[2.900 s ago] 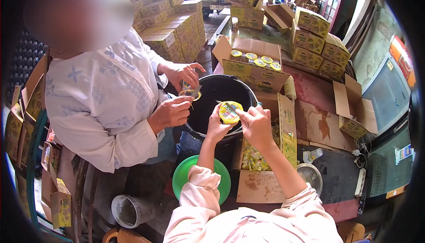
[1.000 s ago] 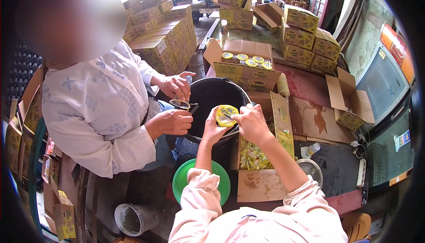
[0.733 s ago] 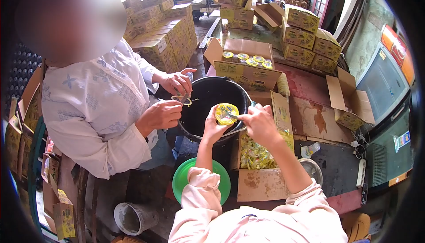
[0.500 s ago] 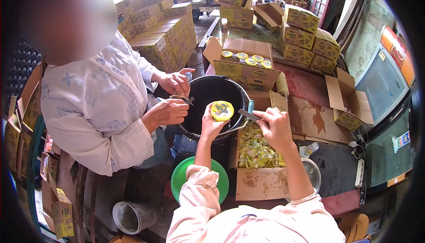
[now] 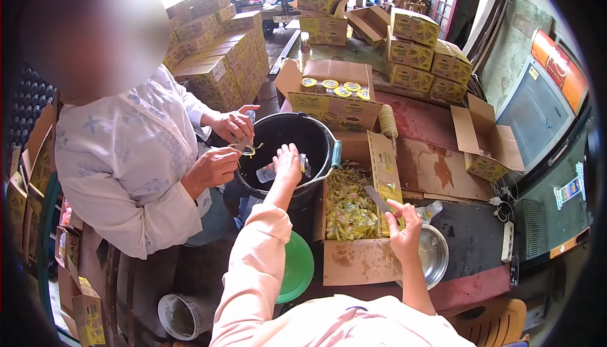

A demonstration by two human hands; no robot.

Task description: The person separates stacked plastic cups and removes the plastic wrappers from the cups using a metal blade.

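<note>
My left hand [image 5: 288, 165] is inside the mouth of a black bucket [image 5: 288, 119], fingers wrapped round a clear plastic cup [image 5: 266, 173] that looks tipped on its side. Parts of the cup show on both sides of the hand; its lid cannot be made out. My right hand [image 5: 405, 222] grips a short flat metal blade [image 5: 377, 200], pointing up and left over a cardboard box of crumpled yellow wrapper scraps [image 5: 348, 205]. Across the bucket, a co-worker's hands [image 5: 218, 164] hold a clear cup with a yellow strip by its rim.
An open carton of yellow-lidded cups [image 5: 329, 103] stands behind the bucket. A green basin [image 5: 297, 271] lies below my left arm, a metal bowl [image 5: 433, 255] by my right. The bucket's handle grip [image 5: 336, 155] leans right. Stacked cartons [image 5: 411, 50] rise at the back.
My left hand has lowered the cup into the bucket's mouth and turned it; its yellow lid no longer shows. My right hand with the blade has moved down, away from the bucket.
</note>
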